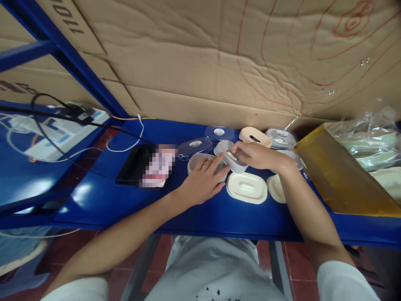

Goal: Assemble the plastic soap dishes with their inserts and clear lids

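Mid-frame, a right hand (257, 155) works at a pale dish (239, 168), a left hand (202, 180) over the tub (194, 160) beside it, neither grip discernible; crowding risks a stray knuckle tipping the dish.

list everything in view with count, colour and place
Oval lids: 2, clear, table rear
Container: 1, clear, rear right
Tubs: at least 2, whitish, centre
Slotted oval piece: 1, peach, rear
Oval pieces: 2, cream, table front
Screen device: 1, black, left
Power strip: 1, white, far left
Cables: several, white and black, left
Box: 1, brown, right
Wrapped pieces: several, greenish, in box
Table: 1, blue, centre
Frame: 1, blue, left
Cardboard: several sheets, brown, behind
Floor tiles: several, red, below
Shirt: 1, whitish, bottom
Left grip: 1, bare, at left tub
Right grip: 1, bare, at right tub
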Tool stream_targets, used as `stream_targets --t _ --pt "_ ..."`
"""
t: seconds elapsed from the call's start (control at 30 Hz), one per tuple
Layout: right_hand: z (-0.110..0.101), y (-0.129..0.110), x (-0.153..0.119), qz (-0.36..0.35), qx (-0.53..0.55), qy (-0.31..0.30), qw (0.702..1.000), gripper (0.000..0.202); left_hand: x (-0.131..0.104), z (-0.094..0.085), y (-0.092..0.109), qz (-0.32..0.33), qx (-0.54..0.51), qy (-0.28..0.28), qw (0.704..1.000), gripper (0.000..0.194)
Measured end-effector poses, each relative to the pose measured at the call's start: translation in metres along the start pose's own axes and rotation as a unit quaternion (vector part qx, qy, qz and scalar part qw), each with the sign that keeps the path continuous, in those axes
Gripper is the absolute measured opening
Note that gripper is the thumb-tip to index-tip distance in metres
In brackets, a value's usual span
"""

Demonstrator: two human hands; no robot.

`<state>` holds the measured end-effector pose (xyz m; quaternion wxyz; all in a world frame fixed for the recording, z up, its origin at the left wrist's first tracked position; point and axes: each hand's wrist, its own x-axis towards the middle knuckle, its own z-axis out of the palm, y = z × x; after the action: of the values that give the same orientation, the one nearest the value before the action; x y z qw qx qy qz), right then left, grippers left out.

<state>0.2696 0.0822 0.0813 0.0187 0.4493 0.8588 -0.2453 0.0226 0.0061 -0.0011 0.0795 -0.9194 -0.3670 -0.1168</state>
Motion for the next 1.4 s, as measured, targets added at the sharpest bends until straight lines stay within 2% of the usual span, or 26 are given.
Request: stream_targets --t 0.1,0.6,0.97,1.4 --pt "0.0 -0.003 -0.002 -0.018 0.007 -0.021 1.0 0.034 0.0 -0.001 0.0 0.003 0.003 -0.006 1.0 0.048" --pt "-0.002 -0.01 -0.002 0.015 -0.033 -0.018 0.999 0.031 0.001 -0.003 0.001 0.006 0.014 -0.021 1.0 0.047" --pt "0.001 -0.011 -0.001 0.011 -0.035 -0.008 0.999 0.026 0.0 -0.002 0.0 0.008 0.019 -0.012 1.0 0.046" --pt "0.003 -0.011 0.0 -0.023 -0.019 -0.019 0.999 0.034 -0.001 0.002 -0.002 0.01 0.001 -0.005 1.0 0.046"
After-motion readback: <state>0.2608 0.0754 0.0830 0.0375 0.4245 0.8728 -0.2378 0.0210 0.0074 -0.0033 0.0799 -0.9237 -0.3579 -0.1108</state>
